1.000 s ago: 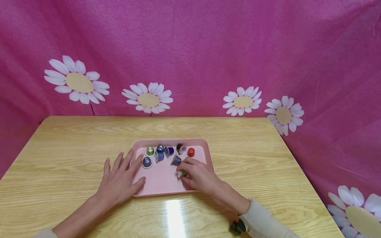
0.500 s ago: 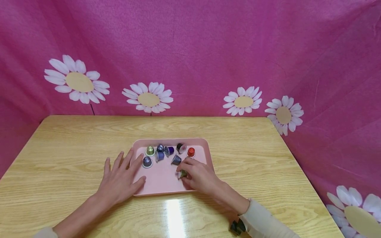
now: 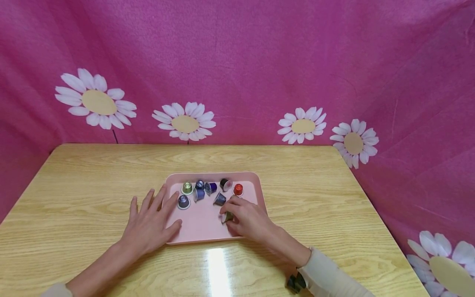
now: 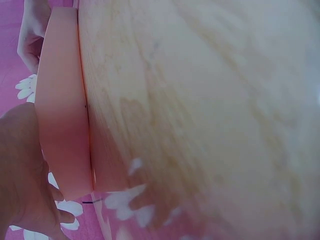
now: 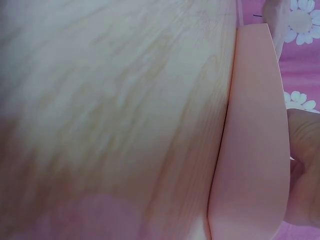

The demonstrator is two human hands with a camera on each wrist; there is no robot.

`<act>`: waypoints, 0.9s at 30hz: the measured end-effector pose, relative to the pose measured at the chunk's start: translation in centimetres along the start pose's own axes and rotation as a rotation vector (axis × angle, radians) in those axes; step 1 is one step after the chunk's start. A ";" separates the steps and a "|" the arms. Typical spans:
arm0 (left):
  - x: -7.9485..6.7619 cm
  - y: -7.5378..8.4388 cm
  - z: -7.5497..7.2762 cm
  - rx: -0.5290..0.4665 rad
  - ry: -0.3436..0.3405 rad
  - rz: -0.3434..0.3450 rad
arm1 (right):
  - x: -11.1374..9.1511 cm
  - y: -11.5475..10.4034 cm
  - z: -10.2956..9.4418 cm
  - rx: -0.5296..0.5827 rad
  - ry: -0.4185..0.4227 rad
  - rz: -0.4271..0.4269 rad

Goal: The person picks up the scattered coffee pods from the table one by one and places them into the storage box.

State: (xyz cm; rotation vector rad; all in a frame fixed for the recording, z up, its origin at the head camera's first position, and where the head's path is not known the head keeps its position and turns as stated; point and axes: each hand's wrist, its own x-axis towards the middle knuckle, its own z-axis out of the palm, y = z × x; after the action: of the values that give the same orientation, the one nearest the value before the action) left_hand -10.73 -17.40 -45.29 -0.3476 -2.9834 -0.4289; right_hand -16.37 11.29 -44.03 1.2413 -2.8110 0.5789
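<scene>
A pink tray (image 3: 200,231) on the table carries several coffee capsules. My right hand (image 3: 246,218) reaches over its right side and pinches a green coffee capsule (image 3: 228,216) between thumb and fingers, the foil end facing left. My left hand (image 3: 148,227) spreads its fingers over the tray's left rim, thumb inside the tray. Close to its fingertips stands a dark blue capsule (image 3: 183,201). A grey capsule (image 3: 219,199) lies tipped just beyond my right fingers. In both wrist views the tray's side wall (image 4: 62,100) hides the capsules, and each hand shows only in part.
Along the tray's back are a light green capsule (image 3: 187,188), several blue and purple ones, a black capsule (image 3: 224,184) lying on its side and a red capsule (image 3: 238,189). A small black object (image 3: 295,284) is by the right sleeve. A pink flowered cloth (image 3: 237,74) hangs behind the table.
</scene>
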 end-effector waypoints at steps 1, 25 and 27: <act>0.0 0.0 0.0 0.001 -0.001 -0.001 | 0.0 0.0 0.0 -0.001 0.002 -0.001; 0.0 0.1 -0.1 0.010 0.003 -0.001 | -0.4 0.1 -0.5 0.000 -0.030 0.041; 0.0 0.1 -0.1 0.008 0.003 -0.001 | -0.4 0.1 -0.7 0.010 -0.035 0.049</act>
State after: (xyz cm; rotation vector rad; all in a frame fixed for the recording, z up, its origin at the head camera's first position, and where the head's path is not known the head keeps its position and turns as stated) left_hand -10.74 -17.34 -45.20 -0.3442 -2.9818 -0.4171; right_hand -16.26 11.92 -43.54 1.1985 -2.8785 0.5800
